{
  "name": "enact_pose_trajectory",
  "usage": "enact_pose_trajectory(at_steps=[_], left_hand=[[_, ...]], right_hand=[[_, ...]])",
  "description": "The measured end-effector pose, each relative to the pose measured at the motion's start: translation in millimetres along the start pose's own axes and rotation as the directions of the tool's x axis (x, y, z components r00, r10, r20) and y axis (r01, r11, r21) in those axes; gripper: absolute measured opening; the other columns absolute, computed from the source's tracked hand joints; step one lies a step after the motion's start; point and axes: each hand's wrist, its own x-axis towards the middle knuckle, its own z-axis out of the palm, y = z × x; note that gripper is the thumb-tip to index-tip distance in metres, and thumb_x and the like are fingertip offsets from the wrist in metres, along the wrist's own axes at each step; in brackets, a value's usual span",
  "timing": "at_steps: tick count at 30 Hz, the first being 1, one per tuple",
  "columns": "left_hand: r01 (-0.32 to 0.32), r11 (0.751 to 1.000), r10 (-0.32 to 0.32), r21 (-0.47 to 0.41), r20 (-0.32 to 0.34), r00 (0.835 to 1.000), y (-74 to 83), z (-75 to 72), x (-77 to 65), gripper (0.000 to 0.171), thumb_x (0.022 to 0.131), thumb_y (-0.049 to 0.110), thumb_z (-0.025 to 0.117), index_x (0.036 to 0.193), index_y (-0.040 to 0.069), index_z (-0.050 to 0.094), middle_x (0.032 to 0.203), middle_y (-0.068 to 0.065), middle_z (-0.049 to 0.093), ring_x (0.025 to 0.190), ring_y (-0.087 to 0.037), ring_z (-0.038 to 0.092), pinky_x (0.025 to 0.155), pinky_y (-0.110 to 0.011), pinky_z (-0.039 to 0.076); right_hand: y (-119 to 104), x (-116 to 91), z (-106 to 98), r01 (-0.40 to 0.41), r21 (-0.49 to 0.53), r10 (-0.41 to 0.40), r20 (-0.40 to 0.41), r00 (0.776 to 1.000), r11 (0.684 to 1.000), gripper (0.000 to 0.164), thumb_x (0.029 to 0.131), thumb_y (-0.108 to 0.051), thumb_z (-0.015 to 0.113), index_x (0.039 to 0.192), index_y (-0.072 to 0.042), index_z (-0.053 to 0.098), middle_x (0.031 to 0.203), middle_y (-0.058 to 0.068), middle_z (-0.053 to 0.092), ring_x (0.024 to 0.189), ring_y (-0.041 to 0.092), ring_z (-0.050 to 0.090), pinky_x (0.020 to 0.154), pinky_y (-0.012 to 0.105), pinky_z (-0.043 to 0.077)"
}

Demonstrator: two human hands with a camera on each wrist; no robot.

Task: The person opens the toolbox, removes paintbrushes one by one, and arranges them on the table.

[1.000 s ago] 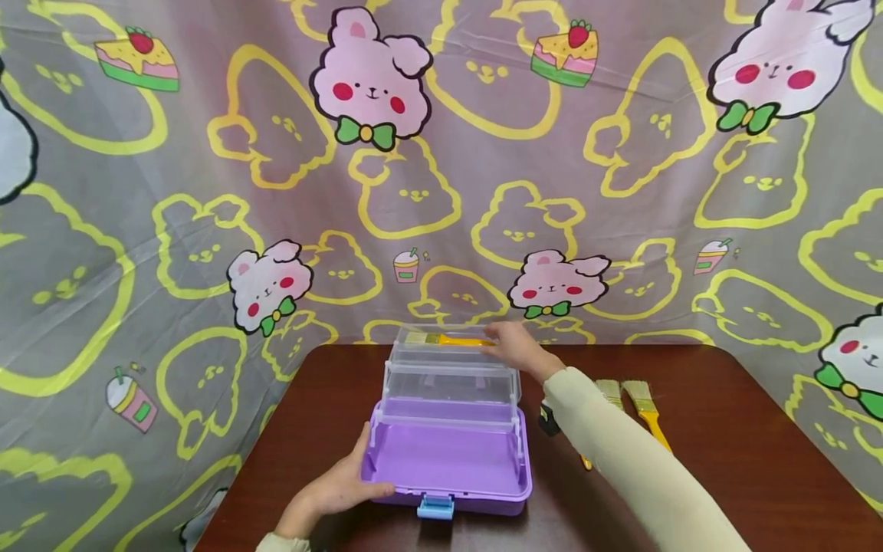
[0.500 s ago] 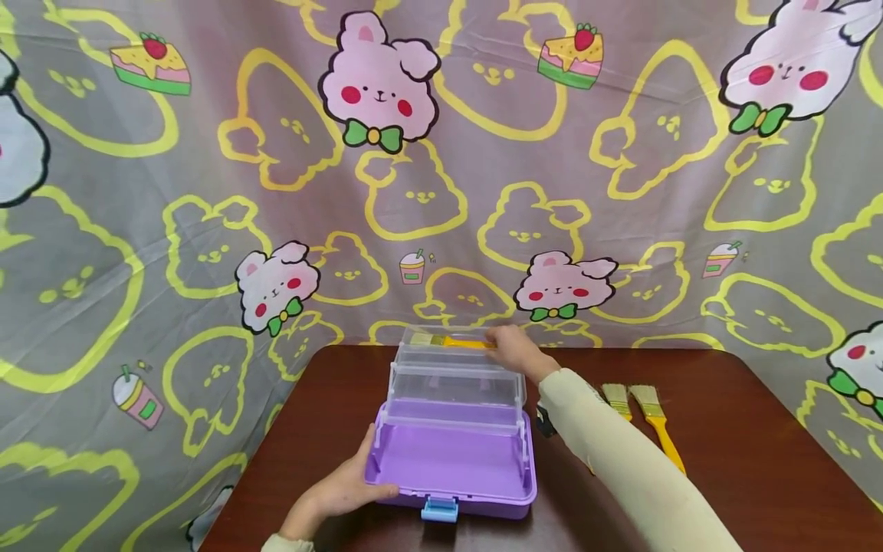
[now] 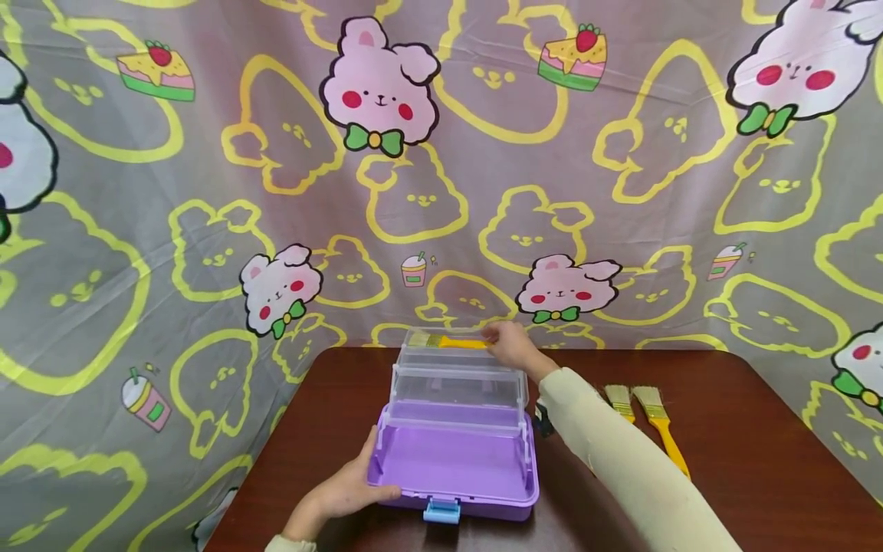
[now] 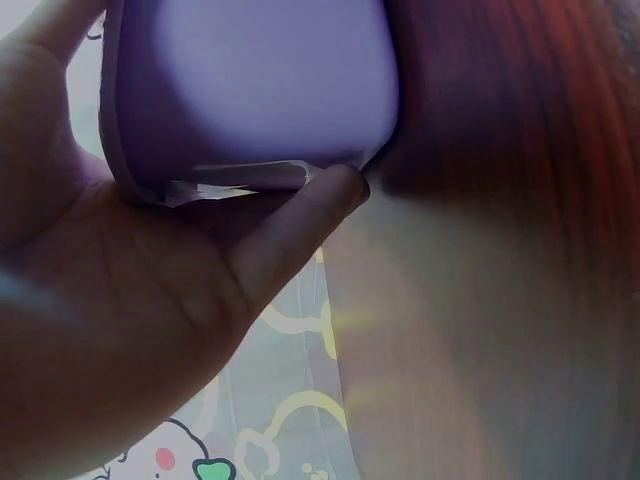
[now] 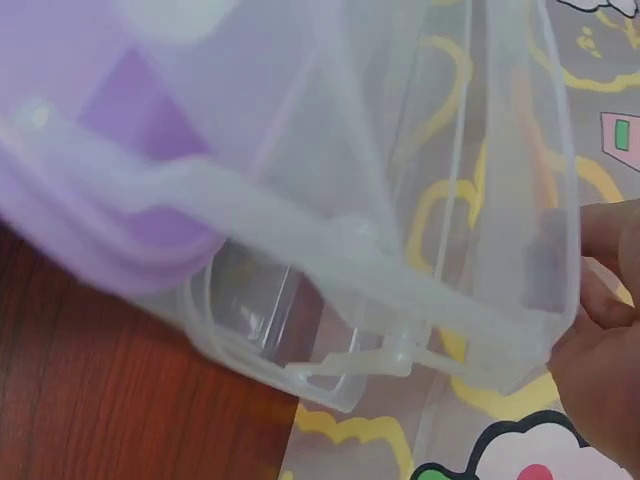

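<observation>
A purple storage box point(image 3: 455, 464) stands open, its clear fold-out trays point(image 3: 458, 387) raised in tiers. My left hand point(image 3: 348, 487) grips its front left corner, thumb over the front rim; the left wrist view shows the thumb point(image 4: 305, 225) across the corner. In the top tray lies a flat paintbrush point(image 3: 455, 343) with a yellow handle, bristles to the left. My right hand point(image 3: 513, 349) has its fingers at the handle's end. In the right wrist view those fingers point(image 5: 605, 290) are curled beside the tray's end wall, the brush a blurred orange streak through the plastic.
Two more paintbrushes, one near the middle point(image 3: 621, 400) and one to its right point(image 3: 660, 429), lie on the brown table point(image 3: 745, 460). A small black object point(image 3: 543, 420) is partly hidden by the right sleeve point(image 3: 607, 445). A patterned curtain point(image 3: 441, 192) hangs behind the table.
The head view has shifted slightly, so everything sits a little further right in it. Hands, box and brush keep nearly the same places relative to each other.
</observation>
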Motion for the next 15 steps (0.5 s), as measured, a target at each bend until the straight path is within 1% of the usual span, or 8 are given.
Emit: enact_pose_trajectory(at_steps=[3, 5, 7, 11, 14, 15], left_hand=[[0.004, 1.000, -0.004, -0.003, 0.000, 1.000, 1.9, 1.7, -0.4, 0.114, 0.079, 0.027, 0.078, 0.145, -0.009, -0.008, 0.140, -0.040, 0.027, 0.112, -0.036, 0.050, 0.097, -0.050, 0.036], [0.001, 1.000, -0.001, 0.000, -0.004, 1.000, 2.7, 1.8, -1.1, 0.114, 0.079, 0.026, 0.078, 0.145, -0.010, -0.008, 0.140, -0.041, 0.026, 0.112, -0.036, 0.050, 0.097, -0.049, 0.037], [-0.001, 1.000, 0.001, -0.007, -0.007, 1.000, 3.2, 1.8, -1.2, 0.114, 0.078, 0.026, 0.078, 0.145, -0.009, -0.007, 0.140, -0.041, 0.026, 0.112, -0.036, 0.050, 0.097, -0.050, 0.036], [0.004, 1.000, -0.003, 0.011, -0.011, 1.000, 2.4, 1.9, -0.7, 0.114, 0.078, 0.026, 0.078, 0.145, -0.010, -0.007, 0.139, -0.041, 0.028, 0.113, -0.036, 0.050, 0.097, -0.049, 0.036], [0.013, 1.000, -0.013, 0.025, -0.013, 1.000, 1.6, 2.6, 0.0, 0.113, 0.078, 0.025, 0.078, 0.144, -0.012, -0.006, 0.137, -0.041, 0.030, 0.112, -0.036, 0.051, 0.097, -0.049, 0.037], [0.015, 1.000, -0.015, 0.018, -0.012, 1.000, 1.6, 3.0, 0.5, 0.113, 0.078, 0.024, 0.078, 0.144, -0.011, -0.006, 0.137, -0.041, 0.030, 0.112, -0.036, 0.051, 0.097, -0.050, 0.036]], right_hand=[[-4, -2, -1, -0.017, 0.099, 0.019, -0.022, 1.000, 0.995, 0.031, 0.084, 0.000, 0.067, 0.114, 0.006, 0.064, 0.108, 0.017, 0.067, 0.098, 0.028, 0.062, 0.080, 0.036, 0.051], [-8, -2, -1, -0.030, 0.139, 0.034, -0.029, 0.999, 0.990, 0.030, 0.086, -0.002, 0.067, 0.115, 0.005, 0.065, 0.109, 0.015, 0.067, 0.098, 0.027, 0.062, 0.079, 0.034, 0.052], [-12, -3, -1, -0.042, 0.156, 0.049, -0.037, 0.998, 0.987, 0.029, 0.086, -0.005, 0.068, 0.114, 0.002, 0.066, 0.107, 0.013, 0.068, 0.096, 0.025, 0.062, 0.076, 0.033, 0.052], [-21, -3, 3, -0.050, 0.175, 0.060, -0.052, 0.997, 0.983, 0.025, 0.084, -0.009, 0.071, 0.107, -0.001, 0.070, 0.102, 0.011, 0.068, 0.091, 0.024, 0.063, 0.074, 0.033, 0.051], [-26, -2, 9, -0.061, 0.205, 0.070, -0.038, 0.997, 0.977, 0.026, 0.083, -0.011, 0.073, 0.106, 0.000, 0.071, 0.103, 0.012, 0.068, 0.092, 0.025, 0.062, 0.075, 0.033, 0.051], [-26, -2, 12, -0.065, 0.207, 0.074, -0.035, 0.997, 0.976, 0.027, 0.082, -0.012, 0.074, 0.106, 0.000, 0.071, 0.103, 0.012, 0.068, 0.093, 0.025, 0.062, 0.075, 0.033, 0.051]])
